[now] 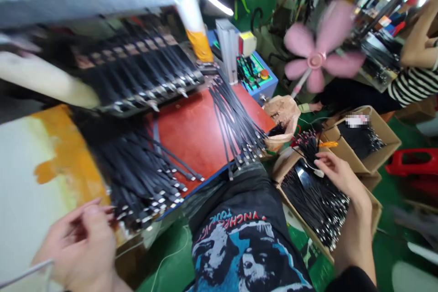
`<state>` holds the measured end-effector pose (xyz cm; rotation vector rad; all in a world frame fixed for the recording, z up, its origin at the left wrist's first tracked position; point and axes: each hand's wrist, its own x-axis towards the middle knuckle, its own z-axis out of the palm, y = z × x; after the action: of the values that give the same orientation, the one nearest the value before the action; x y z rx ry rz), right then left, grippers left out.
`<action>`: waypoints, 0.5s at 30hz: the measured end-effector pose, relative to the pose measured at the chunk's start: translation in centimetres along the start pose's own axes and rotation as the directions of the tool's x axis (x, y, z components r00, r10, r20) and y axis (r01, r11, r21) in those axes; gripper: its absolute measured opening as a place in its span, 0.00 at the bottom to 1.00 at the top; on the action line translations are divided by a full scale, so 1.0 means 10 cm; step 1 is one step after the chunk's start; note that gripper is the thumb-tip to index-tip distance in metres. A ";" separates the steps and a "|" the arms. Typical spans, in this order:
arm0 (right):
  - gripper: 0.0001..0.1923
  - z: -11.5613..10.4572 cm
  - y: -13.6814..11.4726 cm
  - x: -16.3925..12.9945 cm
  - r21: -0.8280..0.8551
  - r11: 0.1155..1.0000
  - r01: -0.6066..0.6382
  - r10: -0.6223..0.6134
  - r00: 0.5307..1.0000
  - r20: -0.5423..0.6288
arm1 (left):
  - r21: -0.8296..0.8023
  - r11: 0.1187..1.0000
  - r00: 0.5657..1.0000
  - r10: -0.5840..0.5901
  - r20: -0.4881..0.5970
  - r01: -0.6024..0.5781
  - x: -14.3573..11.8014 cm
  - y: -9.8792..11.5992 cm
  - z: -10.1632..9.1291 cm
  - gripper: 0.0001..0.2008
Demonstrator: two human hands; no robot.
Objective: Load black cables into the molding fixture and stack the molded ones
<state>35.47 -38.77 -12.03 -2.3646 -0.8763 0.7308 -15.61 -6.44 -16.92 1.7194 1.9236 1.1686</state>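
Note:
My left hand (82,242) is by the left edge of the worktable, fingers loosely bent and apart, nothing visible in them. Just beyond its fingertips lies a thick pile of black USB cables (137,178), metal plugs toward me. On the right, my right hand (337,173) reaches over a cardboard box (374,219) full of black cables. Its thumb and fingers close on a bunch of black cables (308,146) standing up at the box's far end; the exact grip is partly hidden. A small white piece (318,173) shows under the fingers.
A machine fixture (143,73) holds a row of cables above the red table mat (188,123). More cables (236,123) lie on the mat's right side. Beyond are a blue control box (267,80), a paper bag (284,109), a pink fan (316,59) and a person in striped clothing (414,82).

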 end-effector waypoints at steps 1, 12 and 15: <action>0.25 0.08 -0.37 0.00 0.064 0.989 0.130 -0.135 0.989 0.068 | -0.026 1.000 1.000 -0.016 -0.016 0.016 -0.02 0.04 -0.03 0.17; 0.24 1.45 -3.86 1.81 -0.191 0.430 0.882 -0.862 0.465 0.205 | -0.137 0.991 0.998 -0.003 0.067 0.012 -0.17 0.19 -0.16 0.19; 0.21 1.78 -4.42 2.34 -0.281 0.449 0.848 -0.851 0.501 0.154 | -0.192 0.981 0.999 -0.011 0.042 0.019 -0.19 0.22 -0.16 0.19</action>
<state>20.58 11.65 -4.75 -1.7301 -2.0891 0.1254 -14.79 -8.88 -14.79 1.6119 1.7344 1.2591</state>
